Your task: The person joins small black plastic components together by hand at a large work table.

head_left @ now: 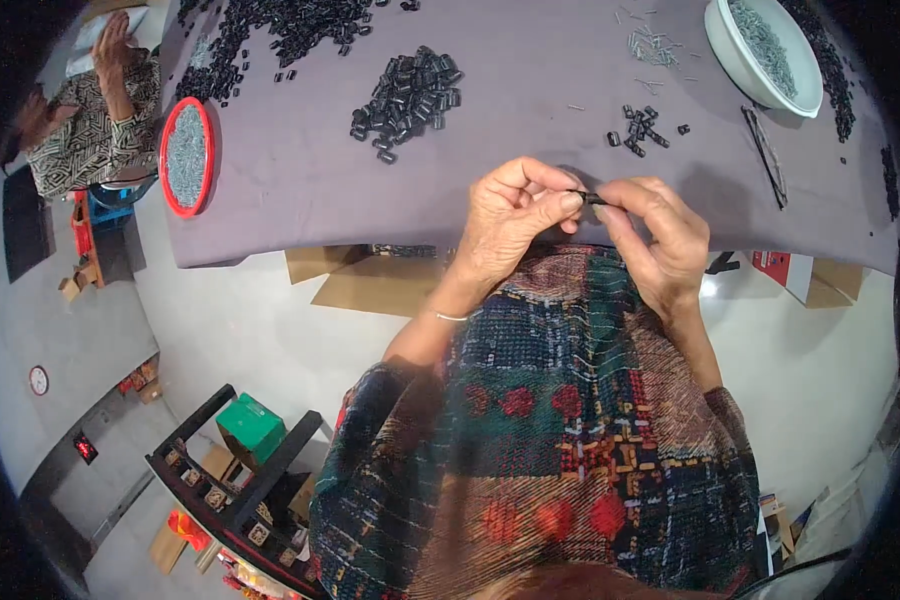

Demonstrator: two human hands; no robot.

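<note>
Both hands meet above the table's near edge, over my lap. My left hand pinches a small black plastic piece between thumb and forefinger. From the other side, the thumb and forefinger of my right hand close on the same piece; its exact shape is mostly hidden. Just beyond my right hand lies a small cluster of black pieces. A bigger heap of shiny black pieces sits farther left. Loose silver pins are scattered at the far right.
A white bowl of silver pins stands at the far right, with black-handled tweezers nearby. A red-rimmed tray of pins sits at the left edge. Another person's hand shows at far left. Cardboard boxes are under the table.
</note>
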